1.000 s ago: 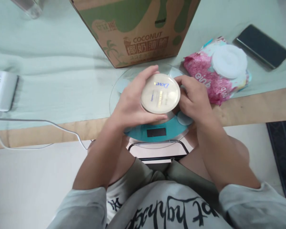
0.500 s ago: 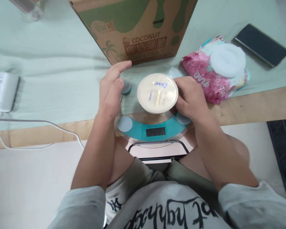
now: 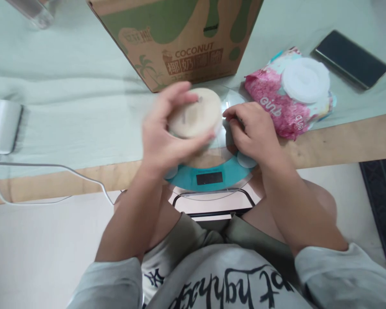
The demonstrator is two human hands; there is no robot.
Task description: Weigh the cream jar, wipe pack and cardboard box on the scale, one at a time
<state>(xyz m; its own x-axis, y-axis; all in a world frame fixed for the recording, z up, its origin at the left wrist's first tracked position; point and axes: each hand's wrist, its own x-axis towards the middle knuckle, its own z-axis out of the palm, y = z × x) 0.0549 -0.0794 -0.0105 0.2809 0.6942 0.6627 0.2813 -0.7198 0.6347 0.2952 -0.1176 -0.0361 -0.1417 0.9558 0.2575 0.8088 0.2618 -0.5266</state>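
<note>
My left hand, blurred by motion, is wrapped round a round cream jar with a pale lid. The jar is above a clear glass bathroom scale with a teal front band and a dark display. Just right of the jar is my right hand, its fingers loosely bent and apart with nothing visible between them. Its fingertips are close to the jar's edge, over the glass. Whether the jar's underside touches the scale is hidden.
A cardboard coconut box stands behind the scale. To the right lie a pink wipes pack with a white lid and a dark phone. At the left are a white device and a white cable over the table edge.
My left hand has moved right and closed round the cream jar, which has shifted left. My right hand has let go of the jar and stays close by.
</note>
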